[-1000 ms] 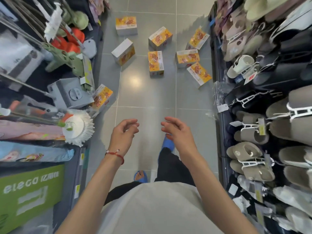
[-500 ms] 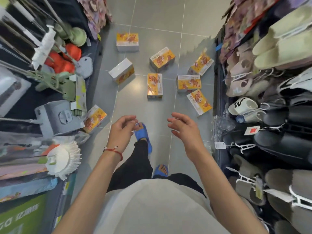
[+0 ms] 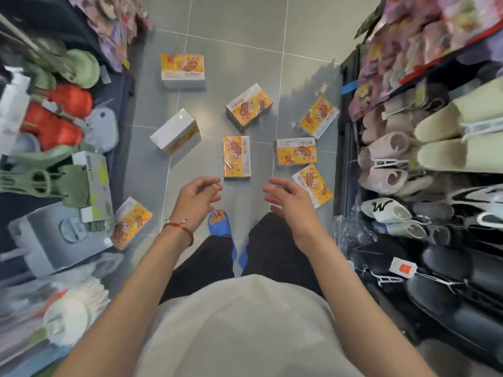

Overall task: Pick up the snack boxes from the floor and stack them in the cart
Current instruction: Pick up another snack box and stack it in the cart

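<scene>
Snack boxes (image 3: 249, 106), eight orange-and-yellow cartons, lie scattered over the grey tiled floor (image 3: 239, 31) of a narrow shop aisle as a person stands over them with both arms held out. The left grip (image 3: 197, 202) and right grip (image 3: 290, 202) hover side by side above the tiles, both released, with fingers loosely bent and grasping nothing.

The nearest box (image 3: 236, 156) lies flat at 12 o'clock, just beyond the fingertips and apart from both hands. At 1 o'clock a tilted box (image 3: 313, 185) sits close to the foot of the slipper rack (image 3: 386, 170), its near corner hidden behind the right grip. A level box (image 3: 295, 151) lies just beyond it, and an angled box (image 3: 318, 117) sits farther up along the rack's edge. At 11 o'clock a white-sided box (image 3: 175, 134) rests well clear of the shelving. The farthest box (image 3: 182, 67) sits up the aisle at 12 o'clock. At 9 o'clock a lone carton (image 3: 130, 223) lies tight against the base of the left shelving (image 3: 119, 110), beside a grey packaged item (image 3: 51, 240).

Bare tile shows between most boxes, and the widest open strip runs down the middle of the aisle between shelf edge and rack. A blue sandal (image 3: 219, 223) stands on the floor between the wrists. A red cord bracelet (image 3: 181, 227) circles the left wrist.
</scene>
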{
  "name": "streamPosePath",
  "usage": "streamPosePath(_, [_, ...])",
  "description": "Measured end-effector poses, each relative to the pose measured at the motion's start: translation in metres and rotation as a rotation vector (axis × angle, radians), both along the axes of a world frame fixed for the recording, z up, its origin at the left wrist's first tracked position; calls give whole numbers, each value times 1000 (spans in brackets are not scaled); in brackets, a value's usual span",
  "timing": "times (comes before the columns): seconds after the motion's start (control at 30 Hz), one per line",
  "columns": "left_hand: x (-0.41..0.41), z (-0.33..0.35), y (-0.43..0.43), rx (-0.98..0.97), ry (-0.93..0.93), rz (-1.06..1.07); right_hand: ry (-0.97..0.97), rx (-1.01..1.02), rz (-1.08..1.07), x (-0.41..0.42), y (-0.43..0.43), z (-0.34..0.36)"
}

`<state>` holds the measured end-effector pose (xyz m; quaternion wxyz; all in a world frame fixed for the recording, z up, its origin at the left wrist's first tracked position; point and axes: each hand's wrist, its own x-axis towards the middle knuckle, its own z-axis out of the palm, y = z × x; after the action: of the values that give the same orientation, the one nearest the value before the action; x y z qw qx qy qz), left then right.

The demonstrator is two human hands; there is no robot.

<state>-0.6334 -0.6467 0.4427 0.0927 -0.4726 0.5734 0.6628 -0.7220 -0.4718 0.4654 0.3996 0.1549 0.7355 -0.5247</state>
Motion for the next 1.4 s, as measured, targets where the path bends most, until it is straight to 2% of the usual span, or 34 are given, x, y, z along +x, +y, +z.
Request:
streamPosePath(0.23, [-63, -47, -29, 98, -159, 157, -44, 90, 171, -93, -45, -38])
streamPosePath(0.5, [-126, -122, -13, 251, -347, 405, -72, 193, 393, -185, -72, -119])
streamPosePath(0.6, [-142, -155, -10, 370, -378, 527, -56, 244, 466, -213, -81, -160])
streamPosePath(0.73, [-152, -213, -11, 507, -431, 627, -60, 304, 547, -243, -97, -223])
streamPosePath(1.0, [-171, -367, -12, 611, -520, 693, 25, 405, 783, -284, -126, -388])
streamPosePath(1.17, [-181, -455, -9, 591, -503, 711, 138, 475, 851, -306, -144, -492])
streamPosePath(1.27, [-184, -508, -11, 563, -504, 787, 223, 501, 862, -322, -159, -546])
streamPosePath(1.4, [-188, -578, -12, 549, -540, 881, 286, 518, 980, -338, -171, -612])
